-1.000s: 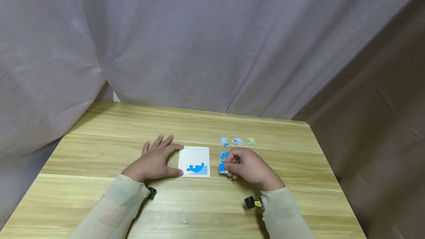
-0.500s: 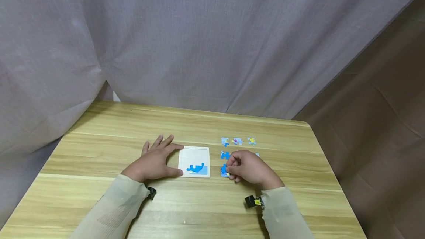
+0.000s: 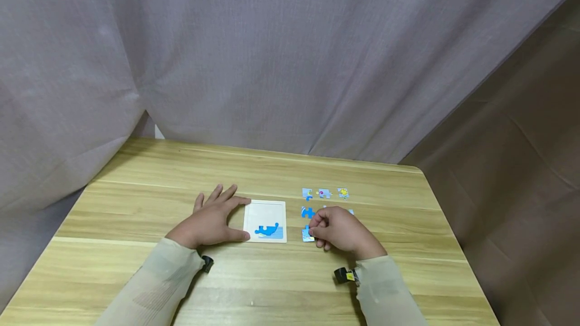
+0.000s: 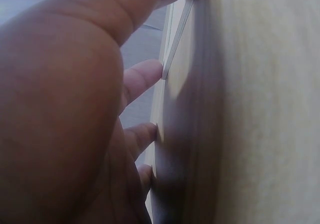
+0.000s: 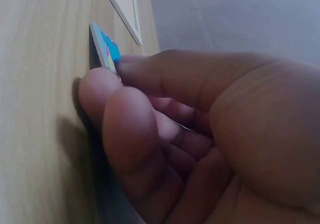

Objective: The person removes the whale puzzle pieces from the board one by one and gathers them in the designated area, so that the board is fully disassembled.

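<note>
In the head view my left hand [image 3: 209, 221] has its fingers spread. Its thumb and index finger touch the left corners of a square white puzzle tray [image 3: 265, 210]. Joined blue puzzle pieces [image 3: 267, 230] lie in the tray's lower part. My right hand [image 3: 337, 230] pinches a jigsaw puzzle piece [image 3: 306, 234] between thumb and fingers, to the right of the tray. The right wrist view shows that puzzle piece [image 5: 106, 47] tilted, its face blue with a little yellow and pink; the fingers hide its near end. The left wrist view shows the tray's edge [image 4: 176, 47] against the fingertips.
Three puzzle pieces [image 3: 323, 193] lie in a row behind my right hand. A blue puzzle piece [image 3: 307, 212] lies just beyond its fingertips, and another piece [image 3: 351, 211] is partly hidden by the hand. A grey curtain [image 3: 272, 64] hangs behind the wooden table [image 3: 272, 286].
My right hand has shifted slightly to the right with the puzzle piece, whose visible face now looks lighter. The left hand and the tray have stayed in place.
</note>
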Demonstrator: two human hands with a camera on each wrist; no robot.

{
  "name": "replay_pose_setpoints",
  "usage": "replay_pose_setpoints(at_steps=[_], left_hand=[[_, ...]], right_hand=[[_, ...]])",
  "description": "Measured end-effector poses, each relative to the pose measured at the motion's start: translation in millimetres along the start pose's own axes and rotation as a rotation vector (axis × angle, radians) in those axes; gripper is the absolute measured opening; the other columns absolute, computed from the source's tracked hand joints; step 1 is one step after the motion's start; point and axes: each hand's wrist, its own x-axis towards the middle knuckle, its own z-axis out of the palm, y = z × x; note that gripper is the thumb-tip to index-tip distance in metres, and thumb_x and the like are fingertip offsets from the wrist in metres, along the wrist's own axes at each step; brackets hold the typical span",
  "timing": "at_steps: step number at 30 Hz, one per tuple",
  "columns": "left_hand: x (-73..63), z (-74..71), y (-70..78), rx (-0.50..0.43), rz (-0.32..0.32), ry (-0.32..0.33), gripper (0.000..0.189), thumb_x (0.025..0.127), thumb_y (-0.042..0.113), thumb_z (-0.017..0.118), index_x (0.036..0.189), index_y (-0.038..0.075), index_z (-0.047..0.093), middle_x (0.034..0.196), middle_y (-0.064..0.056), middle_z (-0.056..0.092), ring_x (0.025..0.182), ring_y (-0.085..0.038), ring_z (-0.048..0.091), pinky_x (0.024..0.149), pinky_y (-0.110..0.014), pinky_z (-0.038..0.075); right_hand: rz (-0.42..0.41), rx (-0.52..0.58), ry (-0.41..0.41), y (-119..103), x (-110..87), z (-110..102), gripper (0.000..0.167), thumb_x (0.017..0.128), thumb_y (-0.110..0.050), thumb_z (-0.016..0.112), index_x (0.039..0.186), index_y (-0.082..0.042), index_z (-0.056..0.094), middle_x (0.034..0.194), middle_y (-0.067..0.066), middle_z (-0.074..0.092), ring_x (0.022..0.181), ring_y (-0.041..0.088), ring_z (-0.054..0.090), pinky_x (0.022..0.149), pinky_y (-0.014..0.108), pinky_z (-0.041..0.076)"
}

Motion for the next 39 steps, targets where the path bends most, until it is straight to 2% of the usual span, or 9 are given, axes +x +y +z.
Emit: replay_pose_setpoints(at_steps=[18, 26, 31, 39], left_hand=[[-0.7, -0.3, -0.4, -0.013, 0.005, 0.008, 0.089, 0.086, 0.062, 0.092, 0.163, 0.034, 0.057, 0.188, -0.016, 0.023, 0.175, -0.053, 0.006, 0.129, -0.085, -0.003], [0.4, -0.9, 0.9, -0.017, 0.006, 0.006, 0.09, 0.086, 0.063, 0.092, 0.163, 0.034, 0.057, 0.188, -0.016, 0.023, 0.175, -0.053, 0.007, 0.129, -0.086, -0.002], [1.0, -0.3, -0.2, -0.009, 0.006, 0.008, 0.09, 0.085, 0.064, 0.092, 0.163, 0.035, 0.057, 0.188, -0.016, 0.023, 0.175, -0.053, 0.007, 0.129, -0.086, -0.002], [0.6, 0.1, -1.0, -0.014, 0.004, 0.008, 0.09, 0.085, 0.065, 0.092, 0.163, 0.036, 0.057, 0.188, -0.015, 0.023, 0.175, -0.053, 0.007, 0.129, -0.086, -0.002]], right_hand=[[-0.018, -0.016, 0.021, -1.8, 0.1, 4.4, 0.011, 0.106, -0.011, 0.079, 0.099, -0.005, 0.072, 0.078, 0.008, 0.07, 0.065, 0.018, 0.069, 0.061, 0.032, 0.062], [-0.032, -0.078, 0.047, -17.7, -6.1, -1.6, 0.011, 0.107, -0.013, 0.079, 0.097, -0.01, 0.073, 0.08, 0.009, 0.074, 0.067, 0.023, 0.073, 0.062, 0.035, 0.064], [-0.069, -0.136, 0.073, -32.5, -7.4, -5.4, 0.009, 0.106, -0.016, 0.079, 0.098, -0.015, 0.074, 0.079, 0.005, 0.072, 0.063, 0.019, 0.069, 0.059, 0.032, 0.06], [-0.19, -0.27, 0.09, -54.5, -2.3, 0.4, 0.007, 0.104, -0.016, 0.08, 0.099, -0.019, 0.076, 0.077, -0.006, 0.07, 0.06, 0.009, 0.062, 0.059, 0.026, 0.053]])
